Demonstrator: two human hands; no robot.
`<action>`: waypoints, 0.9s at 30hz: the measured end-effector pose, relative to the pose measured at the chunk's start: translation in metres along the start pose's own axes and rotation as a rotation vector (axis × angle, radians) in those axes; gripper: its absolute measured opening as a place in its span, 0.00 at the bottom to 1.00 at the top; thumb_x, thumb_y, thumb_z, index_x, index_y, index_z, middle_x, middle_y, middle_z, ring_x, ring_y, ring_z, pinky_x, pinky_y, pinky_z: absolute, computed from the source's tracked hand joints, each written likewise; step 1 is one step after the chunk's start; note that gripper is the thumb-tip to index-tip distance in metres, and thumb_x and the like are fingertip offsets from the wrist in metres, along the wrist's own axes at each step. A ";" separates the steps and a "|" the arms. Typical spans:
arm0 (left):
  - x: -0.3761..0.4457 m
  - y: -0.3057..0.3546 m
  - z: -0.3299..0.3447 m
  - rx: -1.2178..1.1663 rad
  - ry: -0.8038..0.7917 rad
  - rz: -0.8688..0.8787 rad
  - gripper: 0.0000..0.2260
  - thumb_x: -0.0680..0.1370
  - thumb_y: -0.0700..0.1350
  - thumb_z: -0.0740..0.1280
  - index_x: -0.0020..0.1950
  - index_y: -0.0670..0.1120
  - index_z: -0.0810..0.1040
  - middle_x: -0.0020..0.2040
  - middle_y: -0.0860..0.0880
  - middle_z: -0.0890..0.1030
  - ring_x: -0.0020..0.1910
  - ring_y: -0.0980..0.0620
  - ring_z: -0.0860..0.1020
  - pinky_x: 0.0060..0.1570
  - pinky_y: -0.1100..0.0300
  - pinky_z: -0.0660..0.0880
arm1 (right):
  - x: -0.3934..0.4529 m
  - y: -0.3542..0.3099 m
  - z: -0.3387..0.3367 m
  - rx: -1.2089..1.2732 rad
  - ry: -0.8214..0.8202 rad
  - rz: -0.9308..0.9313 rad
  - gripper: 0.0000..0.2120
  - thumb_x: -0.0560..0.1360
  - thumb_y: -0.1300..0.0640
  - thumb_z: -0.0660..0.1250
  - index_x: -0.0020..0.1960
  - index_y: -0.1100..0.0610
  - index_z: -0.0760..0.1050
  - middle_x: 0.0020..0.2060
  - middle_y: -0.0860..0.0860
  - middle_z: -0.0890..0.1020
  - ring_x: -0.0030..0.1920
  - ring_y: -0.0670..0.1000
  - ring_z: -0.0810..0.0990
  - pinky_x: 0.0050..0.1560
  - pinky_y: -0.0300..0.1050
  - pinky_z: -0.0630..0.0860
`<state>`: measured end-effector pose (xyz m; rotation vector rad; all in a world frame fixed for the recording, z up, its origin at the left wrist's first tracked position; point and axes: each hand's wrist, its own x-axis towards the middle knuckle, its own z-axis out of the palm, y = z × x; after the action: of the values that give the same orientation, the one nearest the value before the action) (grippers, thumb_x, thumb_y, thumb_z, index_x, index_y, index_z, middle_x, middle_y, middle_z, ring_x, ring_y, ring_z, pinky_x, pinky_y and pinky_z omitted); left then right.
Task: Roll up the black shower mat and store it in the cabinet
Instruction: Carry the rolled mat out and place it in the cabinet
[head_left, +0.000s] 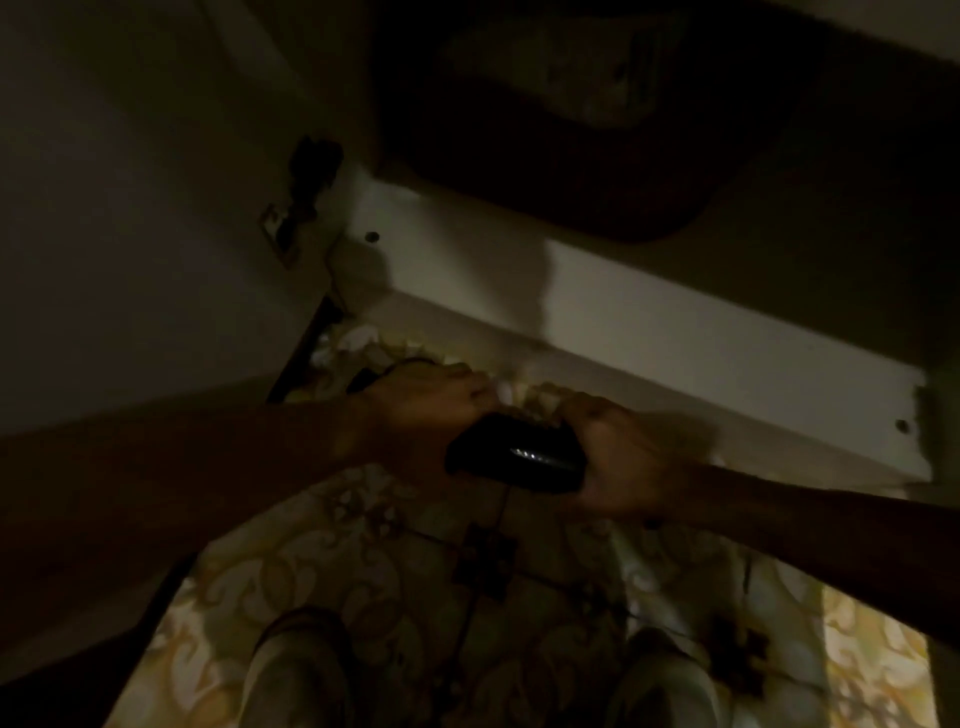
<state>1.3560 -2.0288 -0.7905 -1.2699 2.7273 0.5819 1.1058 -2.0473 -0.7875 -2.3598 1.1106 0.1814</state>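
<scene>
The black shower mat (519, 456) is rolled into a short, glossy bundle held low over the floor, just in front of the cabinet's white bottom rail (675, 332). My left hand (421, 405) grips its left end from above. On the right end my right hand (623, 462) is closed around the roll. The open cabinet interior (545, 130) above the rail is very dark, and what lies inside cannot be made out. The scene is dim and slightly blurred.
The cabinet door (130, 234) stands open at the left, with its hinge (301, 197) near the frame. Patterned floor tiles (415, 561) lie below. Two light shoes (301, 670) (660, 675) show at the bottom edge.
</scene>
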 end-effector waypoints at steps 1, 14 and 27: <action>0.001 -0.004 -0.005 0.030 0.033 0.002 0.30 0.67 0.69 0.71 0.58 0.52 0.68 0.53 0.49 0.76 0.50 0.48 0.78 0.44 0.55 0.75 | 0.004 0.000 -0.004 0.004 0.032 -0.005 0.38 0.58 0.29 0.70 0.57 0.54 0.72 0.51 0.54 0.79 0.50 0.56 0.80 0.45 0.42 0.71; 0.041 -0.051 -0.106 0.357 -0.009 -0.066 0.33 0.69 0.67 0.69 0.67 0.51 0.66 0.56 0.48 0.76 0.54 0.46 0.77 0.48 0.53 0.73 | 0.063 0.008 -0.094 -0.038 0.113 -0.026 0.25 0.60 0.31 0.75 0.45 0.41 0.66 0.44 0.42 0.75 0.43 0.45 0.76 0.41 0.43 0.74; 0.053 -0.092 -0.110 0.372 0.055 -0.110 0.36 0.69 0.60 0.72 0.70 0.50 0.59 0.65 0.46 0.66 0.49 0.43 0.78 0.42 0.52 0.74 | 0.125 0.029 -0.108 0.087 0.063 -0.036 0.28 0.62 0.28 0.76 0.50 0.42 0.68 0.45 0.44 0.77 0.43 0.46 0.78 0.47 0.54 0.79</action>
<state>1.4002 -2.1622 -0.7285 -1.3386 2.6179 0.0242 1.1556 -2.2023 -0.7483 -2.3207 1.0824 0.0455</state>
